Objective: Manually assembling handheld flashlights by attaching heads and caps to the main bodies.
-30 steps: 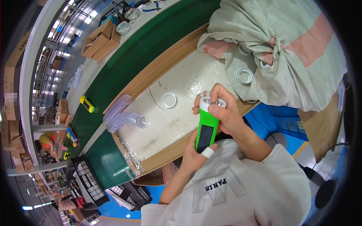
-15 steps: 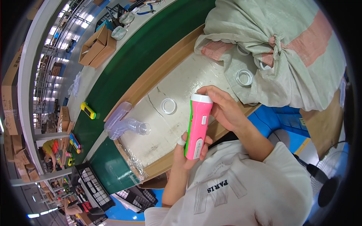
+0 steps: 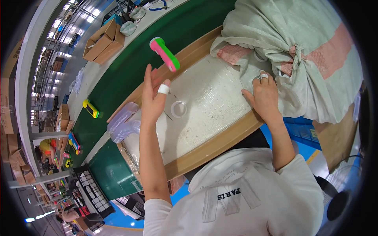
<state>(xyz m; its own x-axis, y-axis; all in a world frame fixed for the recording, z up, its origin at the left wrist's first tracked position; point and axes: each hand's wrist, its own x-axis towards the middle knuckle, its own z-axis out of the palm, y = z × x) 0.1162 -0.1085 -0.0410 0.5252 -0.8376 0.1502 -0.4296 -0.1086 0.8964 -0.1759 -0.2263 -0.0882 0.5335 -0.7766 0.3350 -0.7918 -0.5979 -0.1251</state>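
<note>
A pink and green flashlight with a white head is over the far edge of the tray, against the green conveyor belt. Just short of it is my left hand, fingers stretched out and holding nothing, white tape around its thumb. At the mouth of the woven sack, my right hand has its fingers curled on a white plastic ring, which they partly cover. Another white ring lies on the tray's pale bottom. Nested clear plastic cups lie at the tray's left end, beside my left forearm.
A brown cardboard rim borders the tray. On the belt sits a yellow flashlight, with others farther along. An opened carton and blue-handled pliers are on the far ledge. Black crates stand at lower left.
The flashlight has left both hands and is now over by the belt, turned around. My left hand has reached forward and opened; my right hand has moved right to the sack's rings.
</note>
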